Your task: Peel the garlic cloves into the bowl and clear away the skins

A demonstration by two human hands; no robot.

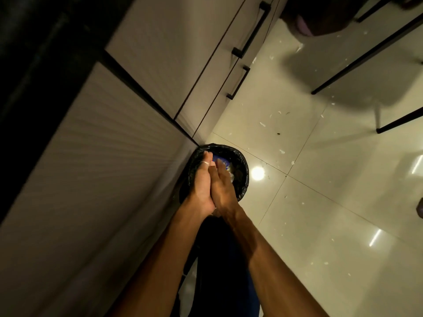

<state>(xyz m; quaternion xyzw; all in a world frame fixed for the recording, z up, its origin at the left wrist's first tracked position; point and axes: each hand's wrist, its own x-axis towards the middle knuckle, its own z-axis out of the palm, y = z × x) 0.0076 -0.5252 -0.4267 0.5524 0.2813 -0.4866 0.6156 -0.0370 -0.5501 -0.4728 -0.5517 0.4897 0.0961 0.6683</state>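
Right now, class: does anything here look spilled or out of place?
Yes. Pale skin scraps lie scattered across the floor tiles, outside the black-lined bin beneath the left hand and right hand.

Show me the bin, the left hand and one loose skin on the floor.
bin [244, 165]: head view, black liner at the right rim.
left hand [201, 186]: head view, middle of the hand.
loose skin [262, 124]: head view, middle of the white scrap.
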